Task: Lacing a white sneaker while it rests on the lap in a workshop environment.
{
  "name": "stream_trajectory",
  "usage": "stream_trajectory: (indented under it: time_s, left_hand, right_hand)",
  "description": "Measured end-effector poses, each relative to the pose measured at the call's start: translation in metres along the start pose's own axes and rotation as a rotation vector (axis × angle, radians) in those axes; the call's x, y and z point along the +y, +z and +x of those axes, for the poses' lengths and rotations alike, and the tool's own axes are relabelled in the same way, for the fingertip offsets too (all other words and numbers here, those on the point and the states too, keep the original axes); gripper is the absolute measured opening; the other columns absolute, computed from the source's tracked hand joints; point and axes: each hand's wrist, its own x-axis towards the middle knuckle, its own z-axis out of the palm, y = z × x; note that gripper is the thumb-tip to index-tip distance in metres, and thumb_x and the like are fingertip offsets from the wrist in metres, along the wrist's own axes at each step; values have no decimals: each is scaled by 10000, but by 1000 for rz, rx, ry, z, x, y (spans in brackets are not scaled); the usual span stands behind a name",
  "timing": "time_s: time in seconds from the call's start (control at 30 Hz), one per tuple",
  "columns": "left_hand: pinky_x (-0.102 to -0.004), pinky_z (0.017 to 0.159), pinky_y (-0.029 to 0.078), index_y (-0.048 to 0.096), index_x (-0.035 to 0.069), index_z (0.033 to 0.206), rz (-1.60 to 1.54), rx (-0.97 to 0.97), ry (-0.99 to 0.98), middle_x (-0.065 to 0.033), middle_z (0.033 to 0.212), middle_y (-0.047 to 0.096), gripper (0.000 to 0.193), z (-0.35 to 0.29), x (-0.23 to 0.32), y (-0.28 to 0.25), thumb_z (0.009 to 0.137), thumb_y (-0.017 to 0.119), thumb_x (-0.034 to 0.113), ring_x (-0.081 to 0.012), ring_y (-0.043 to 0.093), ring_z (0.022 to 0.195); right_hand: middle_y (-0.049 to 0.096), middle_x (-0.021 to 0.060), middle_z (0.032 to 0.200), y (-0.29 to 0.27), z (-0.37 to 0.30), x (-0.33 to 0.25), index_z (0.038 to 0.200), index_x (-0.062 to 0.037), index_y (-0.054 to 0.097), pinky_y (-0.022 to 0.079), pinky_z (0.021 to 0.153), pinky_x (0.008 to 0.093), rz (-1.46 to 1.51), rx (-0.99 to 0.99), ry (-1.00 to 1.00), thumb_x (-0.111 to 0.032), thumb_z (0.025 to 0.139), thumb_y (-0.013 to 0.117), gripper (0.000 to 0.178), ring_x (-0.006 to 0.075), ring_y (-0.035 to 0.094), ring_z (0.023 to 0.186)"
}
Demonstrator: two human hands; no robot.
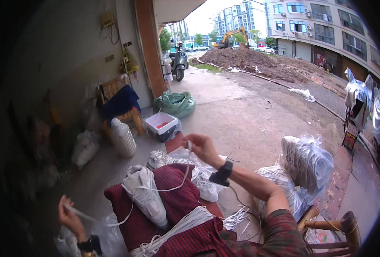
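Note:
A white sneaker (pixel 145 195) lies across my lap on a dark red checked cloth (pixel 177 177), its toe pointing toward me. From its eyelets a flat white shoelace (pixel 186 172) runs out to both sides. My left hand (pixel 71 217) pinches one end, low and far to the left. Raised beyond the sneaker, my right hand (pixel 203 147) has its fingers closed on the other end. Both lengths hang in loose curves. A bundle of loose white laces (pixel 185 225) rests across my lap, nearer than the sneaker.
More white sneakers (pixel 205 182) lie in clear plastic ahead. Filled plastic bags (pixel 307 160) stand at right, near a bamboo chair (pixel 327 225). A white box (pixel 161 123), green sack (pixel 177 104) and plastic jug (pixel 122 139) stand ahead-left. Outside are a scooter (pixel 179 64) and dirt mound (pixel 245 60).

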Motion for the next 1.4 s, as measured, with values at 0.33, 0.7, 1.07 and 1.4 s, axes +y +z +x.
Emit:
stream_trajectory:
  time_s: [0.33,0.7,1.07,1.4]
  left_hand:
    - [-197,691,515,686,-4,1085,-759,-538,-608,-15,899,687,211,-73,33,140,910,687,112,-68,628,753]
    - [-256,748,528,663,-15,1102,-669,-613,-602,-49,946,670,222,-85,47,135,914,631,99,-115,633,818]
    - [-161,468,365,703,25,1072,-704,-577,-688,21,754,627,210,-94,59,114,911,697,158,-4,507,606]
    - [-171,525,400,709,22,1041,-509,-497,-574,32,760,646,174,-104,66,124,887,708,103,-11,505,591]
  right_hand:
    - [620,-13,805,144,-5,-6,943,4,647,454,627,218,404,-425,233,-99,913,643,107,47,548,730]
    - [615,44,892,131,-23,6,996,-32,542,520,737,283,565,-481,253,-19,870,538,126,138,618,829]
    - [580,61,970,127,-34,-3,996,-23,487,565,748,271,474,-529,236,-126,967,566,133,154,671,841]
    - [612,56,801,134,-28,-21,877,-5,551,530,664,268,-138,-447,6,56,788,619,128,128,657,795]
